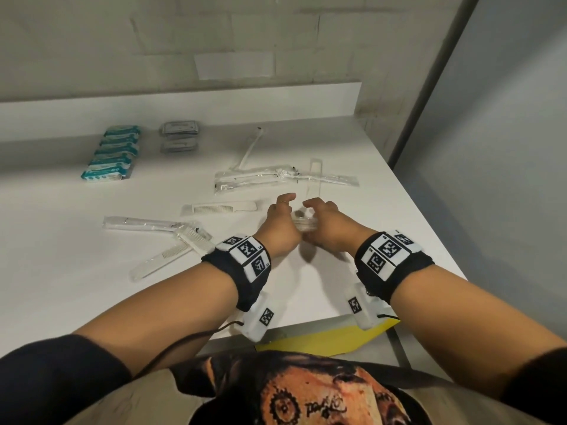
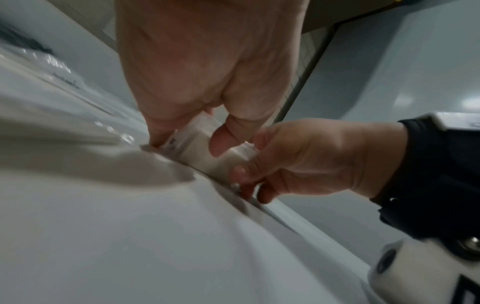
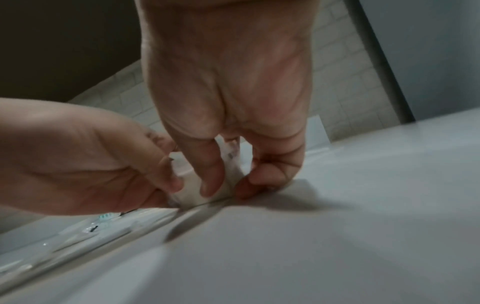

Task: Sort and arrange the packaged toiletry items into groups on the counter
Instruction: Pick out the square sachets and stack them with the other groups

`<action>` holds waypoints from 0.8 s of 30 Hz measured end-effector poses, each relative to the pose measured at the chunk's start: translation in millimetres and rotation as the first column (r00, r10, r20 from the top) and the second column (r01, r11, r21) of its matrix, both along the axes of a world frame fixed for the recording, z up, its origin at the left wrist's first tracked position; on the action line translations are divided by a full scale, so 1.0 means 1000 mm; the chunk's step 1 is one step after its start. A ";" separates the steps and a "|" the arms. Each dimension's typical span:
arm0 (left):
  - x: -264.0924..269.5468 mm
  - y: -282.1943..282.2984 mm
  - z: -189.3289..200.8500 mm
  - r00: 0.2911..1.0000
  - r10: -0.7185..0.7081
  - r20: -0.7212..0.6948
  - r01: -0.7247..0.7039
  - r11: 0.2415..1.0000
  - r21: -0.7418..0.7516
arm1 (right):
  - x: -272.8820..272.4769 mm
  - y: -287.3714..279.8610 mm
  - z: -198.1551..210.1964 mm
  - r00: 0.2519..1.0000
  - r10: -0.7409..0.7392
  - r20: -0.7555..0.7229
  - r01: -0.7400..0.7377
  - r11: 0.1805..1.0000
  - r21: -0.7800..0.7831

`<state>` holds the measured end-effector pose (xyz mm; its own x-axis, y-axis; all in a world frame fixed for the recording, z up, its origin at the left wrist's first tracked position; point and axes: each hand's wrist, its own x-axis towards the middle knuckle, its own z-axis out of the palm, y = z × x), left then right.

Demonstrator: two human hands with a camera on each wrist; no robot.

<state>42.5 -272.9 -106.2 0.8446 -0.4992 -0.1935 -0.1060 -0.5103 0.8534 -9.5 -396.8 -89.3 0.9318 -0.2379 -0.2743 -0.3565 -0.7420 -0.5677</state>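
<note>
Both hands meet over the middle of the white counter (image 1: pixel 306 286). Between them is a small clear-wrapped white packet (image 1: pixel 302 223), standing on its edge on the counter. My left hand (image 1: pixel 282 214) pinches its left end with thumb and fingers. My right hand (image 1: pixel 319 214) pinches the right end. In the left wrist view, my left hand (image 2: pixel 189 142) comes down on the packet (image 2: pixel 207 162), with my right hand (image 2: pixel 298 160) beside it. In the right wrist view, my right hand (image 3: pixel 228 189) grips the packet (image 3: pixel 189 185) opposite my left hand (image 3: pixel 166 176). Whether it is one packet or a stack is unclear.
Several teal packets (image 1: pixel 112 151) lie in a row at the back left, with grey packets (image 1: pixel 179 136) beside them. Wrapped toothbrushes (image 1: pixel 276 177) lie just beyond the hands. A white comb (image 1: pixel 219 207) and more wrapped combs (image 1: pixel 171 240) lie to the left. The counter's edge runs close on the right.
</note>
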 end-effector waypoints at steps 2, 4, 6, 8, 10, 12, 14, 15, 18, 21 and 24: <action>0.000 -0.005 -0.003 0.999 0.050 -0.009 -0.050 0.996 -0.070 | 0.002 0.002 -0.001 0.998 -0.015 0.059 0.012 0.999 0.042; 0.004 -0.005 -0.005 0.996 0.077 -0.037 -0.081 0.988 -0.133 | 0.003 0.001 0.000 0.995 -0.011 0.097 0.007 0.999 0.041; 0.008 -0.003 -0.007 0.996 0.075 -0.051 -0.082 0.984 -0.157 | 0.003 0.000 0.000 0.995 -0.021 0.095 0.016 0.999 0.049; 0.009 -0.004 -0.008 0.997 0.066 -0.034 -0.070 0.988 -0.140 | 0.003 0.002 -0.001 0.998 -0.026 0.059 0.021 0.997 0.073; 0.008 -0.007 -0.010 0.998 0.064 0.000 -0.063 0.992 -0.105 | 0.003 0.007 -0.002 0.999 -0.020 0.045 0.016 0.997 0.081; 0.008 -0.010 -0.012 0.998 0.066 0.016 -0.064 0.994 -0.091 | 0.004 0.009 -0.001 0.999 -0.004 0.045 0.001 0.998 0.056; 0.010 -0.009 -0.012 0.998 0.065 0.013 -0.064 0.995 -0.077 | 0.003 0.009 -0.001 0.999 0.002 0.038 -0.004 0.999 0.040; 0.011 -0.008 -0.013 0.998 0.061 0.014 -0.061 0.997 -0.054 | 0.003 0.008 -0.001 1.000 0.000 0.031 -0.002 0.999 0.046; 0.009 -0.007 -0.011 0.999 0.043 0.032 -0.043 0.999 0.027 | -0.001 0.007 -0.002 1.000 -0.003 0.015 0.002 0.998 0.065; 0.012 -0.005 -0.002 1.000 -0.001 0.010 0.000 0.997 0.075 | 0.000 0.006 0.006 0.996 0.082 -0.018 -0.083 0.995 -0.062; 0.025 0.005 0.014 1.000 0.008 -0.009 -0.008 1.000 0.013 | 0.009 0.005 0.025 0.991 0.123 0.052 -0.119 0.990 -0.073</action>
<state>67.1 -267.6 -92.2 0.8466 -0.4900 -0.2079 -0.0943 -0.5225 0.8474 -0.9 -391.7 -64.4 0.9684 -0.1388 -0.2071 -0.2303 -0.8161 -0.5301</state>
